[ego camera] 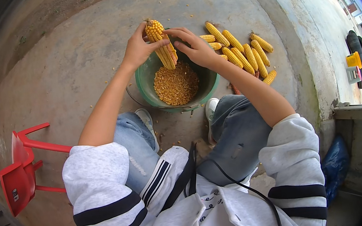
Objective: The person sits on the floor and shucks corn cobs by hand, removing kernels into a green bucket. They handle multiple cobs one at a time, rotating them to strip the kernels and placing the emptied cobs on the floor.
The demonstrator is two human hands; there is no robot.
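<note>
My left hand (pixel 139 48) grips a dried corn cob (pixel 166 56), held tilted above a green bucket (pixel 145 89). Yellow kernels still cover most of the cob, while a strip along its right side is bare and reddish. Against that right side rest the fingers of my right hand (pixel 197 49), bent, with the thumb near the bare strip. Loose corn kernels (pixel 177 85) cover the bottom of the bucket, which stands on the concrete between my feet. A wire handle hangs at its near rim.
Several whole corn cobs (pixel 244 54) lie in a pile right of the bucket, with a reddish stripped cob (pixel 235 89) near it. A red plastic chair (pixel 22 159) is at my left. A blue plastic bag (pixel 337 165) sits at lower right. Scattered kernels dot the concrete floor (pixel 87 39).
</note>
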